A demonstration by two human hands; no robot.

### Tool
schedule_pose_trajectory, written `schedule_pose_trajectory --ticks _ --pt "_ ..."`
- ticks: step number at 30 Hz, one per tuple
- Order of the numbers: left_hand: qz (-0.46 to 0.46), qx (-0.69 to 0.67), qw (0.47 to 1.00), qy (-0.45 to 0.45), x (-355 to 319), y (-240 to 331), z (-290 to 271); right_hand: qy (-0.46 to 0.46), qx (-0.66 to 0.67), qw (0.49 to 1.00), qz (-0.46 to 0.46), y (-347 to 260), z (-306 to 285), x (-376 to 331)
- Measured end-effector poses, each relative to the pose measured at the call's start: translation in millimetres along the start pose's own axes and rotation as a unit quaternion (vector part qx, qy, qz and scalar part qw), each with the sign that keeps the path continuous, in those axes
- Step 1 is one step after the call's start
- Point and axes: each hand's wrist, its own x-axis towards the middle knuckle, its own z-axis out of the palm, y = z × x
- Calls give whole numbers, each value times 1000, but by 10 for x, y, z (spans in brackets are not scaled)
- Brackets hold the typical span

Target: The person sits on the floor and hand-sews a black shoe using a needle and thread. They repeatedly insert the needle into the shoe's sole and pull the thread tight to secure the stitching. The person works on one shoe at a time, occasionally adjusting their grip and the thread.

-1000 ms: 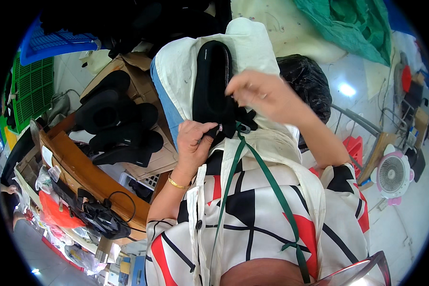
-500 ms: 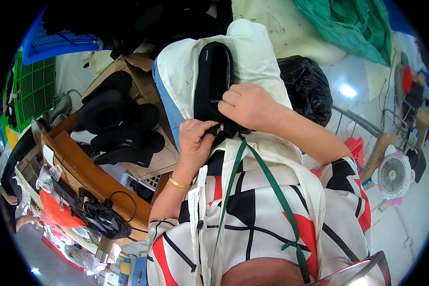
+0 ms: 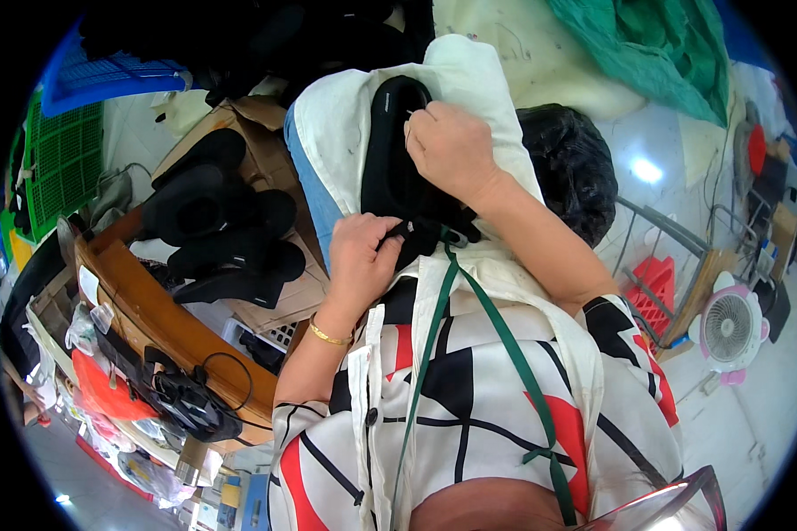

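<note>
A black cloth shoe [image 3: 383,146] lies lengthwise on the white cloth [image 3: 335,111] over my lap, its opening facing up. My left hand [image 3: 360,257] is closed at the shoe's near end, thumb and fingers pinching its black fabric. Above the shoe's right side, my right hand [image 3: 452,146] is curled shut. A thin needle-like tool [image 3: 411,112] just shows at its fingertips; the rest of it is hidden in the fist. Any thread is too fine to make out.
Several similar black shoes [image 3: 199,208] are heaped on cardboard [image 3: 279,301] at my left, beside a wooden table edge [image 3: 173,332]. A black plastic bag [image 3: 568,173] sits at my right, with a metal frame [image 3: 664,226] and a white-and-pink fan [image 3: 729,326] farther out.
My right hand has risen away from the shoe's near end toward its far end, with the thin tool. My left hand keeps its pinch in nearly the same spot.
</note>
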Motion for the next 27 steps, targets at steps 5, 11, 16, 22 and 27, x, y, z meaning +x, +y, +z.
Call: schedule_pose_trajectory --ticks 5,11,16,22,27 --pt "-121 -79 989 31 -46 107 -70 16 47 999 -1 50 -149 52" --pt "-287 10 958 -12 -252 157 -62 38 121 991 -32 16 -399 4" --pt "-267 -180 945 62 -254 198 -55 73 126 987 -63 -87 -565 110" --pt "-128 -319 905 251 -20 16 -733 98 82 990 -52 84 -964 254" --pt "-114 -387 907 123 373 -81 -1615 97 64 993 -3 230 -1200 227"
